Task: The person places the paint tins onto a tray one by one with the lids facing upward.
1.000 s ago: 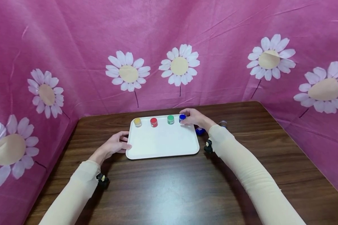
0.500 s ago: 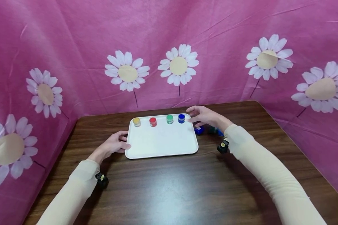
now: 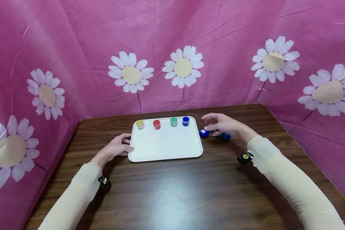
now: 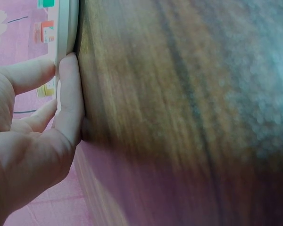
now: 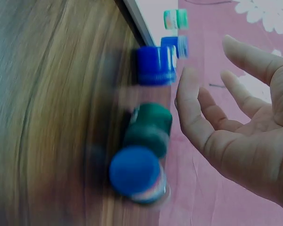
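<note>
A white tray (image 3: 165, 143) lies on the wooden table, with a row of small paint jars along its far edge: yellow (image 3: 140, 125), red (image 3: 157, 125), green (image 3: 173, 122) and blue (image 3: 185, 121). My left hand (image 3: 117, 147) grips the tray's left edge between thumb and fingers, as the left wrist view also shows. Just right of the tray, my right hand (image 3: 223, 124) hovers with relaxed, spread fingers and nothing in them. Below and beside it sit a dark blue jar (image 5: 153, 66), a dark green jar (image 5: 148, 125) and a jar with a blue lid (image 5: 134, 171).
The brown table (image 3: 166, 195) reaches back to a pink curtain (image 3: 218, 80) printed with white daisies, which also encloses both sides. The three loose jars stand close together, right of the tray's edge.
My right hand has let go of the blue jar at the tray's far right corner and moved right, over the loose jars. My left hand stays at the tray's edge.
</note>
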{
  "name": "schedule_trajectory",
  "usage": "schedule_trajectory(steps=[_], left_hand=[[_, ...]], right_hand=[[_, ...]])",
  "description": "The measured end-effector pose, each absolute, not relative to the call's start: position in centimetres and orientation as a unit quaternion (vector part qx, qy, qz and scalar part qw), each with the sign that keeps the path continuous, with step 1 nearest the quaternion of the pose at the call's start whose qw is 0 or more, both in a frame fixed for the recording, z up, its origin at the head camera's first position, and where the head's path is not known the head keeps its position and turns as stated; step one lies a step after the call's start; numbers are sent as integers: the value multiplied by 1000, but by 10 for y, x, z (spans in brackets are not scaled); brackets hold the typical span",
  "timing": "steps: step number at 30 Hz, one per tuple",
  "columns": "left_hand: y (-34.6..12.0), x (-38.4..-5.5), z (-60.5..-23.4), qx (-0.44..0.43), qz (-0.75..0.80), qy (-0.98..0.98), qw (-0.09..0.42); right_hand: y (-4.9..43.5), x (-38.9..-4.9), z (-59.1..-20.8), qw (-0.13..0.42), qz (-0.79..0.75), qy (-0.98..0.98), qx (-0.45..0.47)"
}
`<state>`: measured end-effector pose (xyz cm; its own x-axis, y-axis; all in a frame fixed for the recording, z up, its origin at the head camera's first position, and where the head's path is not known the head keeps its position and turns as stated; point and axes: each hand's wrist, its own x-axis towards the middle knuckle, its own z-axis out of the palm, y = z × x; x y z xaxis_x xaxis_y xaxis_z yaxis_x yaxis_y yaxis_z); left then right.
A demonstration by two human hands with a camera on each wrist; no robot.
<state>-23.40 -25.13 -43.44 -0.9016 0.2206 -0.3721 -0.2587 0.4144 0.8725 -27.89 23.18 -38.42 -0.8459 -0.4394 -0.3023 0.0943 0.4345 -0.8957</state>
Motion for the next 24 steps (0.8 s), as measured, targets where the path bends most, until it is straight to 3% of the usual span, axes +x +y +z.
schedule_trajectory(steps=[13, 24], left_hand=[[-251, -235, -436, -11, 537, 814, 222], [-251, -235, -435, -11, 538, 814, 220]], right_hand=[[298, -258, -392, 220, -517, 823, -83], [322, -243, -404, 204, -502, 836, -89]])
